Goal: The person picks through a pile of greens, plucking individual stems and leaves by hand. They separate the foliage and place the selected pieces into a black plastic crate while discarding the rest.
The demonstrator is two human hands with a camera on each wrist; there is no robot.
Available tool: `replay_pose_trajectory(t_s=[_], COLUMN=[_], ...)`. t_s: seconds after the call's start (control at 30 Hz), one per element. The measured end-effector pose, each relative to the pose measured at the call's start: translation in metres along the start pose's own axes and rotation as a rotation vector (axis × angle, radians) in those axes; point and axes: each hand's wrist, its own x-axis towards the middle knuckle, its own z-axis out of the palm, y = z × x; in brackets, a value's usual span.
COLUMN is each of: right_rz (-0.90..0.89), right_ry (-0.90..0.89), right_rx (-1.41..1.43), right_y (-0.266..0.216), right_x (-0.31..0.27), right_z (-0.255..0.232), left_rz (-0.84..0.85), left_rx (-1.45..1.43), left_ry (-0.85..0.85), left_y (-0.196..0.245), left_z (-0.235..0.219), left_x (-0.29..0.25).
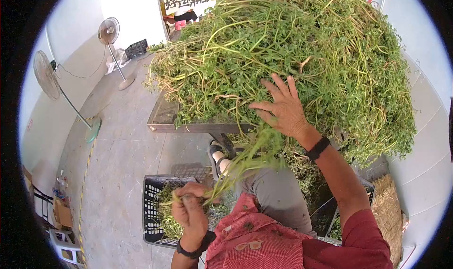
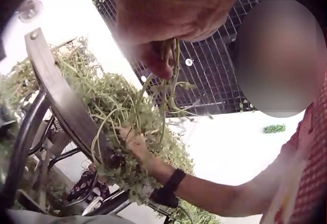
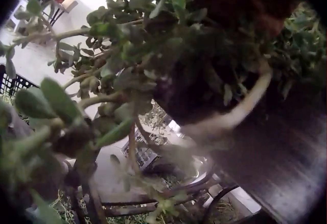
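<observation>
A large heap of leafy green stems [image 1: 283, 37] covers a table [image 1: 203, 127] in front of the person and spills over its near edge. The right hand [image 1: 285, 111] lies on the heap's near side with its fingers spread, wearing a dark wristband. Lower down, the left hand [image 1: 191, 212] grips a small bunch of green stems [image 1: 250, 158] by one end, the leafy end trailing up toward the right forearm. In the left wrist view, stems [image 2: 171, 81] hang below the curled left hand [image 2: 173, 9]. Leaves and a pale root [image 3: 245, 106] fill much of the right wrist view.
Beneath the left hand stands a black slatted crate [image 1: 151, 212] with cut greens inside. Another crate [image 1: 370, 189] is by the right leg, near a straw bundle [image 1: 389, 212]. Two standing fans [image 1: 109, 30] are at the left. A white stool [image 1: 66, 245] stands at lower left.
</observation>
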Motion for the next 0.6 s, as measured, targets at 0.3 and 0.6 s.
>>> replay_pose_trajectory(t_s=[0.3,0.6], right_rz=[-0.01,0.026], right_ry=[-0.011,0.088], right_rx=[-0.007,0.294], right_y=[0.0,-0.056], right_x=[0.0,-0.032], right_z=[-0.001,-0.053], left_rz=[-0.124,-0.556], left_rx=[-0.177,-0.391], left_ry=[-0.006,-0.246], left_y=[0.039,-0.003], left_z=[-0.039,0.007], left_x=[0.0,0.006])
